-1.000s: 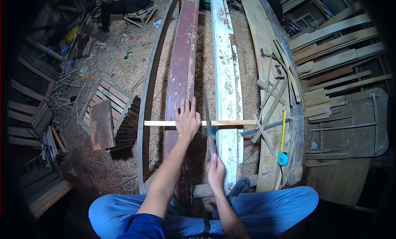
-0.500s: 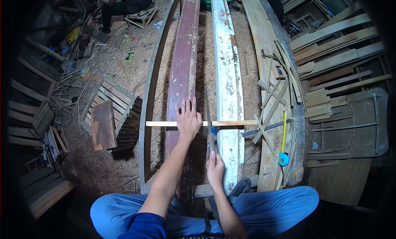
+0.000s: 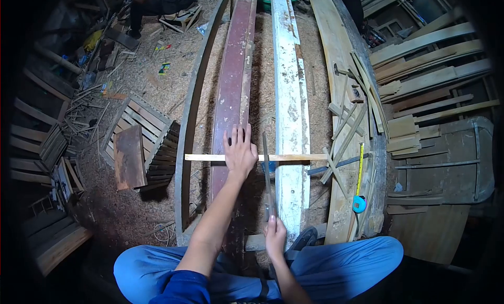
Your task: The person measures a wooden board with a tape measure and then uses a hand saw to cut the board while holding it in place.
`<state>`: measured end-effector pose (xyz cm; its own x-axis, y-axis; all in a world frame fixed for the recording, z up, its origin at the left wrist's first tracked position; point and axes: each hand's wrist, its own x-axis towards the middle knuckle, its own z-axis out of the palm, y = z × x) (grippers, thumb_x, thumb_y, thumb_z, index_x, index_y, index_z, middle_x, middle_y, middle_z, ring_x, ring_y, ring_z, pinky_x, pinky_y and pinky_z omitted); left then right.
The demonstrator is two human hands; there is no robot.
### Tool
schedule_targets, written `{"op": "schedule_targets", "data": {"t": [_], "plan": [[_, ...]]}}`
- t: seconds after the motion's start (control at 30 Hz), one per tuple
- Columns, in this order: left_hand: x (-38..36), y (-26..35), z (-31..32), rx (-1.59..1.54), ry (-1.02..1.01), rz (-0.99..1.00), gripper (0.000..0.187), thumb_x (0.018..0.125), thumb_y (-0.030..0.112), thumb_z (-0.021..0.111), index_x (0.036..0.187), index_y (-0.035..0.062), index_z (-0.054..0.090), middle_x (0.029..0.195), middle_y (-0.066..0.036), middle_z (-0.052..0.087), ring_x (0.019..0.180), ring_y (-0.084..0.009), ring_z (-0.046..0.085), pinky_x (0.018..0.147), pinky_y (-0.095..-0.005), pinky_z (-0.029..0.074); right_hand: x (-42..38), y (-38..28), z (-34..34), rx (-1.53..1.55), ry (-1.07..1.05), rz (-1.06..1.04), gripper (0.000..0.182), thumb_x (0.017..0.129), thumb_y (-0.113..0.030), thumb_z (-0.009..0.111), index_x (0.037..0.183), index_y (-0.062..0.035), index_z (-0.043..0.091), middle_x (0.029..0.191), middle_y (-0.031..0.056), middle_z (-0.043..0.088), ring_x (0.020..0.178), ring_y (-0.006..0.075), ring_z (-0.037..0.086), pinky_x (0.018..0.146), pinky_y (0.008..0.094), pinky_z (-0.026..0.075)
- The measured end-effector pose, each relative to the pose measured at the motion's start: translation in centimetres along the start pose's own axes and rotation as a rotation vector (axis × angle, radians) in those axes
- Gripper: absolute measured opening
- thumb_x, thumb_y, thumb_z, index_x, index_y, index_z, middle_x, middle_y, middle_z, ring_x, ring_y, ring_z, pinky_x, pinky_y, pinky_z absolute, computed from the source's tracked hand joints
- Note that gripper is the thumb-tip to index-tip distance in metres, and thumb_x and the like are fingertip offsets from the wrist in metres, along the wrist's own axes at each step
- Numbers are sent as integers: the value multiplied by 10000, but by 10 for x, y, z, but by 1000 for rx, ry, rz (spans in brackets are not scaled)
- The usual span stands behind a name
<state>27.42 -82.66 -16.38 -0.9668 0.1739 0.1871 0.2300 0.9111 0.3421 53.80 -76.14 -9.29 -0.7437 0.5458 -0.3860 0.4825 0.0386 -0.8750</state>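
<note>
A thin pale wood strip [image 3: 299, 157] lies crosswise over a maroon beam [image 3: 229, 102] and a chipped white beam [image 3: 286, 94]. My left hand [image 3: 241, 152] rests palm down on the strip above the maroon beam, fingers stretched forward. In my right hand [image 3: 275, 235] is the handle of a handsaw, its fingers wrapped round it. The narrow saw blade [image 3: 266, 170] points away from me and crosses the strip in the gap between the two beams, just right of my left hand. Whether the teeth are in the wood cannot be made out.
On the plank at right lie a tape measure [image 3: 359, 204] with its yellow blade out, a hammer [image 3: 342, 71] and loose sticks [image 3: 348, 141]. A slatted crate [image 3: 152, 141] stands left on sawdust. Stacked boards [image 3: 425, 81] line the right. A person [image 3: 163, 7] sits at far left.
My right hand has drawn the saw back toward me, so the blade tip sits nearer the strip. My left hand stays on the strip. The view has shifted slightly.
</note>
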Motion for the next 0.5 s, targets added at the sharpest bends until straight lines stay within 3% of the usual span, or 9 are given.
{"op": "schedule_targets", "data": {"t": [0.07,0.23,0.3,0.4,0.5], "plan": [[-1,1,1,4,-7,8,692,921,274,542,1589,109,468,1544,-179,538,1520,-324,414,1303,-575,150,10,-22,7,58,42,26,395,1162,-319,478,855,-83,558,606,-75,403,499,37,383,460,249,282],[7,1,-3,10,13,-25,691,928,281,537,1592,105,465,1551,-183,531,1510,-334,421,1297,-574,165,65,-48,33,148,15,49,440,1153,-363,503,805,-94,530,604,-70,406,496,45,372,463,264,299],[3,0,-1,5,-4,-31,690,929,281,537,1591,99,465,1552,-185,530,1507,-335,422,1294,-574,172,36,-27,13,-193,-37,-220,433,1140,-379,535,805,-106,514,629,-63,424,516,50,393,480,262,322],[-1,2,1,26,-2,-34,681,932,280,537,1581,85,471,1550,-187,530,1503,-333,423,1290,-575,185,-10,-18,-5,97,-74,93,370,1138,-355,538,875,-96,507,649,-55,420,544,58,417,502,253,346],[3,3,-2,12,-14,-31,679,933,284,541,1579,87,476,1552,-184,531,1499,-332,427,1291,-576,183,24,-43,7,118,-84,92,341,1144,-342,528,915,-91,504,651,-54,409,543,55,404,499,252,342]]}}
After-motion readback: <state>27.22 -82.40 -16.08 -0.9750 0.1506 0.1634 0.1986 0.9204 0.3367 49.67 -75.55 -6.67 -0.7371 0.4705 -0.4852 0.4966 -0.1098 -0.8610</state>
